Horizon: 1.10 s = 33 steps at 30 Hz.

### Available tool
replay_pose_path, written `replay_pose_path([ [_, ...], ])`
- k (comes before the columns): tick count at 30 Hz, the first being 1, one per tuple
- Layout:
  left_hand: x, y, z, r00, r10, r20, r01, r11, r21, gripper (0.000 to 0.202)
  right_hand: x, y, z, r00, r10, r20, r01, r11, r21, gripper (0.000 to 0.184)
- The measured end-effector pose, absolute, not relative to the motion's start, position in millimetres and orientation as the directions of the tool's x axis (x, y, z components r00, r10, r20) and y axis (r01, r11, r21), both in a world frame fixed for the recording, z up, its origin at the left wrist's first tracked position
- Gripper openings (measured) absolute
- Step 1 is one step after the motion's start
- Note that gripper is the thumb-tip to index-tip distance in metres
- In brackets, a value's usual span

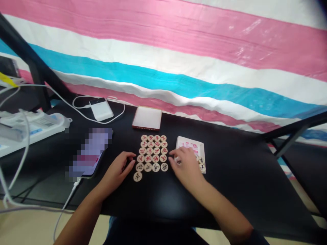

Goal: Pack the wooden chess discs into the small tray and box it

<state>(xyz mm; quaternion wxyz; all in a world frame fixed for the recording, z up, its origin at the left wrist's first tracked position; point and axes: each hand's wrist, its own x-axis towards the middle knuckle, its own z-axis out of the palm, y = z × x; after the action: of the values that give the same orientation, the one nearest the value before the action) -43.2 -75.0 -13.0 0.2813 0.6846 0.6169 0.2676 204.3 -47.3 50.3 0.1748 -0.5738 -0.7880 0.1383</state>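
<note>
Round wooden Chinese chess pieces (155, 158) lie in rows of a grid on the black table, most with red characters. The near row has black characters, and a single piece (137, 176) sits below its left end. Beside the grid's left edge is my left hand (120, 170), thumb and index finger apart with nothing between them. My right hand (187, 165) reaches over a white box (190, 139), its curved fingers and thumb apart near the grid's right edge. One piece (178, 161) shows in the gap; whether it touches my hand I cannot tell. More pieces (202, 163) lie at the box's right side.
Behind the grid lies a white box lid (147, 117) with red edges. To the left are a phone (89, 154) on a cable, a white power bank (101, 109) and a power strip (38, 126). A striped sheet (163, 58) hangs along the back between black frame bars.
</note>
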Motion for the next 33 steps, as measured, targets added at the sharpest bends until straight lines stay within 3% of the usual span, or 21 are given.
replay_pose_path([
  [4,-42,-74,-10,0.083,0.997,0.001,0.696,-0.058,0.716,0.028,254,-16,61,-0.087,0.991,-0.101,0.987,0.072,-0.145,0.02],
  [8,-40,-75,-6,0.065,0.998,-0.017,0.689,-0.033,0.724,0.029,279,-6,61,-0.048,0.941,-0.334,0.983,-0.013,-0.181,0.018],
  [13,-39,-76,-2,0.051,0.999,-0.01,0.697,-0.029,0.717,0.027,279,-7,60,-0.099,0.972,-0.215,0.949,0.027,-0.315,0.011],
  [16,-38,-76,-1,0.049,0.999,-0.017,0.708,-0.023,0.706,0.027,268,-13,67,-0.119,0.984,-0.134,0.902,0.05,-0.429,0.016],
  [21,-39,-76,-2,0.06,0.998,-0.011,0.71,-0.035,0.703,0.026,246,-29,81,-0.256,0.955,-0.146,0.779,0.114,-0.616,0.016],
  [28,-40,-76,-4,0.079,0.997,0.005,0.716,-0.06,0.696,0.025,241,-36,79,-0.347,0.934,-0.083,0.753,0.225,-0.618,0.019],
  [33,-40,-77,-5,0.083,0.997,0.011,0.724,-0.068,0.687,0.025,239,-40,76,-0.37,0.922,-0.114,0.757,0.228,-0.613,0.02],
])
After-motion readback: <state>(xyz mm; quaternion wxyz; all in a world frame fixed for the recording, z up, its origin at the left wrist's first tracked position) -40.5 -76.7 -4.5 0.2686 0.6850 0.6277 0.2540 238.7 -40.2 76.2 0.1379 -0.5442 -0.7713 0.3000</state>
